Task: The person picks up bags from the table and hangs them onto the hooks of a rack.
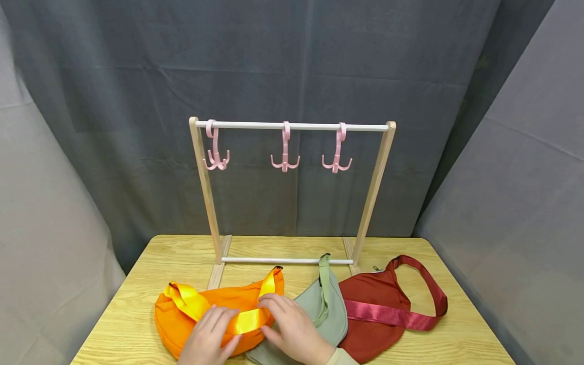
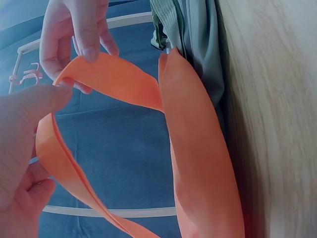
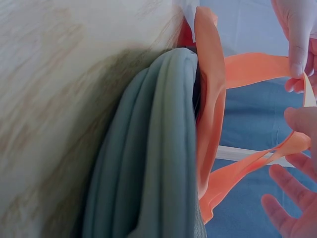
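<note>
An orange waist bag (image 1: 170,320) lies at the table's front left, its shiny yellow-orange strap (image 1: 248,321) lifted in a loop. My left hand (image 1: 209,335) grips the strap's left part, thumb and fingers around the band. At the other side my right hand (image 1: 295,329) pinches the same strap between thumb and fingers. In the left wrist view the strap (image 2: 116,79) stretches from the hands to the bag (image 2: 200,158). A grey-green bag (image 1: 335,309) lies under my right hand, partly hidden by it and touching the orange bag.
A dark red bag (image 1: 374,337) with a shiny looped strap lies on the right of the wooden table (image 1: 461,339). Behind the bags stands a wood-and-white rack (image 1: 255,125) with three pink hooks (image 1: 285,147) on its top bar. Grey cloth (image 1: 255,61) hangs behind.
</note>
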Demonstrator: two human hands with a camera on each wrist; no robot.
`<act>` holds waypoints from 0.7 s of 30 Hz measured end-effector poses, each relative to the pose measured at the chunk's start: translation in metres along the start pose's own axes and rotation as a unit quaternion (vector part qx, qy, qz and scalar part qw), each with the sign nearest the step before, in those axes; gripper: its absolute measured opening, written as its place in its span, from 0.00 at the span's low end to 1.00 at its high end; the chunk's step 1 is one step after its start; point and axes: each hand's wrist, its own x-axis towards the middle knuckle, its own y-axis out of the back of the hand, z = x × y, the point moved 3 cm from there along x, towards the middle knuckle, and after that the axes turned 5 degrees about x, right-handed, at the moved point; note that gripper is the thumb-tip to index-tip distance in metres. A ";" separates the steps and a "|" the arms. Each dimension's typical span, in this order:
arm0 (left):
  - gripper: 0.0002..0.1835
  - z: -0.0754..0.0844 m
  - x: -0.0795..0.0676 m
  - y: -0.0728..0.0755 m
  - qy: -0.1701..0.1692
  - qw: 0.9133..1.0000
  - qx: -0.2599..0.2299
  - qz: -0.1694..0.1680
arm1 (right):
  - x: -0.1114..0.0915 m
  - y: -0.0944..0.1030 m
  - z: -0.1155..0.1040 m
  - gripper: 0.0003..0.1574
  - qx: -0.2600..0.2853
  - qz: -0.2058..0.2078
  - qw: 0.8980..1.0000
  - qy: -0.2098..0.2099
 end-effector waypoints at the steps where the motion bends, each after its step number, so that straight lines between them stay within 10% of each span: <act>1: 0.36 0.000 0.000 0.000 0.002 1.000 0.002 -0.003 | 0.000 0.000 0.000 0.30 0.000 -0.001 1.000 -0.001; 15: 0.25 -0.008 0.001 0.007 0.026 0.999 0.006 -0.028 | 0.003 0.008 0.000 0.30 -0.008 0.012 1.000 0.002; 21: 0.35 -0.009 0.004 0.011 0.044 0.998 0.010 -0.050 | 0.005 0.013 0.001 0.30 -0.014 0.019 1.000 0.005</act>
